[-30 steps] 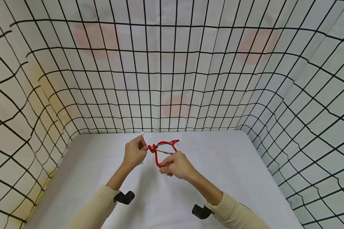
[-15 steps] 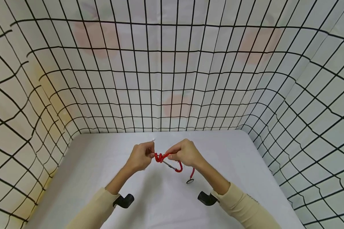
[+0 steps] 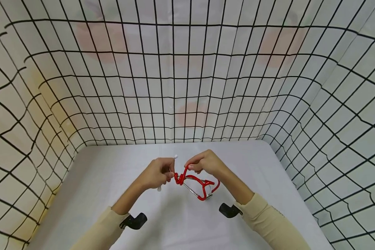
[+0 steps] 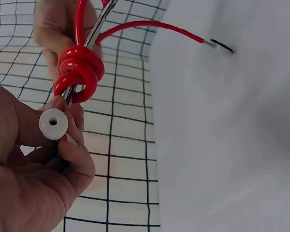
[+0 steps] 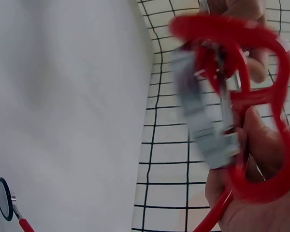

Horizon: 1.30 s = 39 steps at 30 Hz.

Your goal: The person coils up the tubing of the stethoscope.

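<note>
A red stethoscope (image 3: 180,180) hangs in the air between both hands, its tubing wound in a knot around the metal ear tubes (image 3: 191,190). My left hand (image 3: 157,173) pinches the ear tubes near the white eartips (image 4: 53,124), right beside the knot (image 4: 79,72). My right hand (image 3: 207,162) pinches a length of tubing that rises from the knot. The forked red tubing (image 5: 278,96) dangles below the right hand, blurred in the right wrist view, with a pale tag (image 5: 203,111) by it. The chestpiece (image 5: 4,199) hangs at the tubing's free end.
A table with a white cloth (image 3: 237,215) lies beneath the hands. Black wire grid (image 3: 187,76) rises behind it and along both sides, with a pale printed sheet behind the wires.
My right hand has left the lower loop and moved up and right, now pinching tubing by the knot. My left hand has shifted right and slightly down; the forked part has swung down.
</note>
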Motion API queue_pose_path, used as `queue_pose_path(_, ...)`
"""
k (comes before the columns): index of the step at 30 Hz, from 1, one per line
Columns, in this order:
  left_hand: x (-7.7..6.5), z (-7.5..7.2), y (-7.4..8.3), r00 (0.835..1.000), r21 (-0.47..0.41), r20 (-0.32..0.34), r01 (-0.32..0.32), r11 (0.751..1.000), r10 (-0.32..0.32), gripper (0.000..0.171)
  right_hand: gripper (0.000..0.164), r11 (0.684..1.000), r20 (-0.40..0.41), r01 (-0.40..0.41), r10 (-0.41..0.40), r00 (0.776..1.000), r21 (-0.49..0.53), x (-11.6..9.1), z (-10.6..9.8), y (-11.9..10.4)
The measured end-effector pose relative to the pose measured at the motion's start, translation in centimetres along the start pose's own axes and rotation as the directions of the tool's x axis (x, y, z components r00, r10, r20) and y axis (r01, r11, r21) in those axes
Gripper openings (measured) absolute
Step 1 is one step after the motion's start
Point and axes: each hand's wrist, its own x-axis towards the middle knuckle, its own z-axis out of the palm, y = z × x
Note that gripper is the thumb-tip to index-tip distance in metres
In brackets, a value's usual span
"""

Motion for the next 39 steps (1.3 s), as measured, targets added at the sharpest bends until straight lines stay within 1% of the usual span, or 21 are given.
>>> queue_pose_path(5,0.0,-0.2,0.4,1.0,-0.125,0.021,0.024,0.992,-0.022,0.015,0.013,0.995,0.037,-0.059,0.056,0.998,0.082,0.2,-0.2,0.7)
queue_pose_path(8,0.0,-0.3,0.6,0.999,-0.172,0.007,0.036,0.984,-0.035,0.014,0.015,0.993,0.032,-0.087,0.085,0.996,0.086,0.3,-0.2,1.2)
queue_pose_path(12,0.2,-0.5,1.0,0.999,-0.192,-0.019,0.042,0.98,-0.047,0.013,0.019,0.985,0.028,-0.114,0.111,0.993,0.129,0.3,0.1,1.9)
queue_pose_path(15,0.3,-0.6,1.1,0.999,-0.199,-0.017,0.037,0.979,-0.041,0.013,0.021,0.975,0.04,-0.143,0.138,0.99,0.169,0.3,0.3,2.3)
queue_pose_path(18,0.2,-0.7,1.3,0.999,-0.225,-0.01,0.037,0.974,-0.04,0.011,0.025,0.967,0.054,-0.169,0.161,0.985,0.189,0.2,0.4,2.4)
queue_pose_path(22,0.3,-0.9,1.3,0.997,-0.274,-0.034,0.057,0.96,-0.068,0.009,0.03,0.935,0.078,-0.185,0.169,0.982,0.301,0.1,0.5,2.3)
queue_pose_path(25,0.5,-1.1,1.4,0.99,-0.309,-0.086,0.08,0.948,-0.112,0.008,0.033,0.906,0.098,-0.187,0.161,0.982,0.379,0.2,0.5,2.4)
queue_pose_path(28,0.7,-1.2,1.5,0.976,-0.336,-0.151,0.098,0.937,-0.156,0.008,0.044,0.891,0.097,-0.172,0.144,0.985,0.42,0.3,1.0,2.4)
queue_pose_path(30,0.9,-1.3,1.4,0.961,-0.357,-0.2,0.109,0.928,-0.189,0.007,0.046,0.895,0.084,-0.148,0.124,0.989,0.421,0.3,1.6,2.5)
queue_pose_path(32,1.0,-1.4,1.4,0.941,-0.38,-0.259,0.106,0.919,-0.215,0.007,0.045,0.923,0.059,-0.126,0.113,0.992,0.364,0.1,2.4,2.5)
queue_pose_path(34,1.2,-1.4,1.3,0.917,-0.391,-0.323,0.095,0.916,-0.233,0.007,0.042,0.95,0.031,-0.109,0.105,0.994,0.292,-0.1,3.2,2.4)
queue_pose_path(35,1.2,-1.4,1.2,0.905,-0.383,-0.355,0.088,0.92,-0.235,0.007,0.041,0.964,0.017,-0.095,0.094,0.995,0.25,-0.3,3.7,2.3)
queue_pose_path(37,1.4,-1.4,0.9,0.88,-0.347,-0.415,0.084,0.934,-0.233,0.007,0.04,0.978,-0.013,-0.077,0.081,0.997,0.195,-0.6,4.5,2.0)
queue_pose_path(39,1.4,-1.3,0.6,0.855,-0.301,-0.462,0.096,0.949,-0.233,0.008,0.037,0.981,-0.041,-0.05,0.058,0.997,0.186,-0.8,5.2,1.8)
